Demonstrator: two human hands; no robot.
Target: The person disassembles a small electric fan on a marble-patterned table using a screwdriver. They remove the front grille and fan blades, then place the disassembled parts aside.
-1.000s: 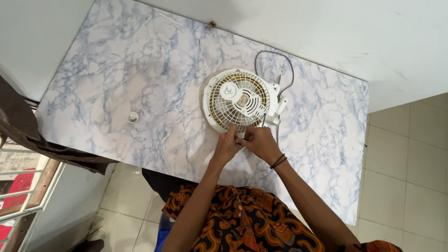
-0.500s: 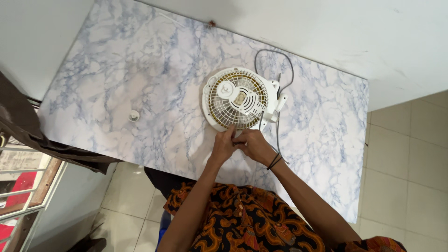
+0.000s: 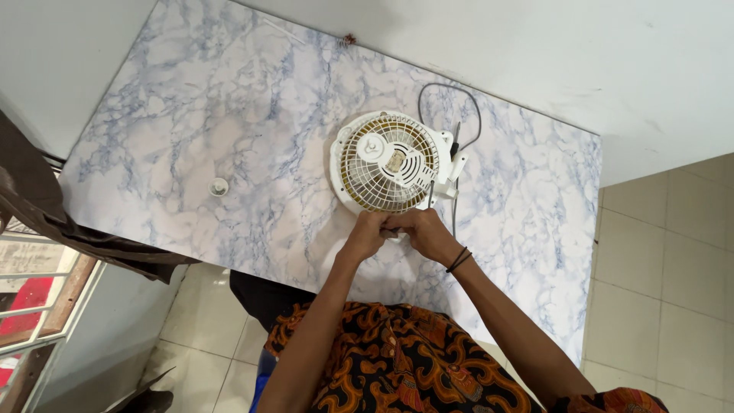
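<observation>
we are pinching both the left hand (image 3: 365, 233) and right hand (image 3: 428, 233), fingers curled, at the near rim of the small round white plastic fan (image 3: 388, 162) lying face-up on the blue-veined marble table (image 3: 229, 115); its grille is still on, the small white cap (image 3: 219, 186) well apart.

Bright, even daylight, soft shadows, sharp focus, slight wide-angle bending at the edges.

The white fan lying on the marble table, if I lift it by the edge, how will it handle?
The fan looks like thin plastic, so probably light. Lying flat, it seems unlikely to tip. Its cord would likely trail limply.
</observation>
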